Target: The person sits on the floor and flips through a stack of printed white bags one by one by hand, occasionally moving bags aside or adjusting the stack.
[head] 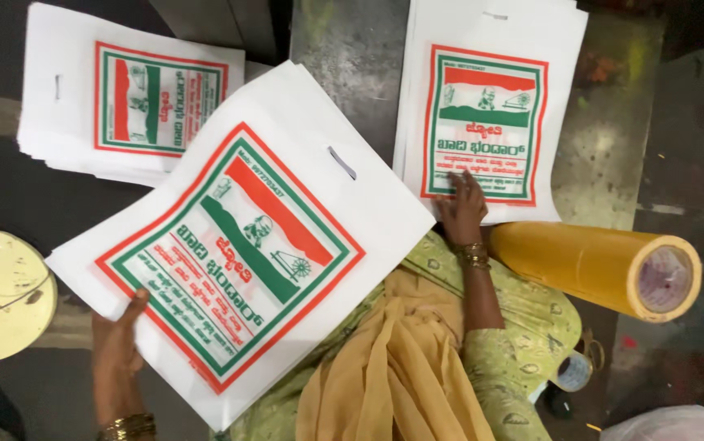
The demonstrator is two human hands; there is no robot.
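While your left hand (119, 347) clamps fingers on the printed white bag (245, 237), your right hand (462, 208) presses spread fingers onto the bag stack (491, 82).

My left hand (119, 343) grips a stack of white printed carry bags (245, 237) at its lower left edge, tilted across mid-frame. My right hand (464, 208) presses fingertips on the bag pile (487, 106) at upper right. A yellow roll (597, 265) lies just beside that wrist.
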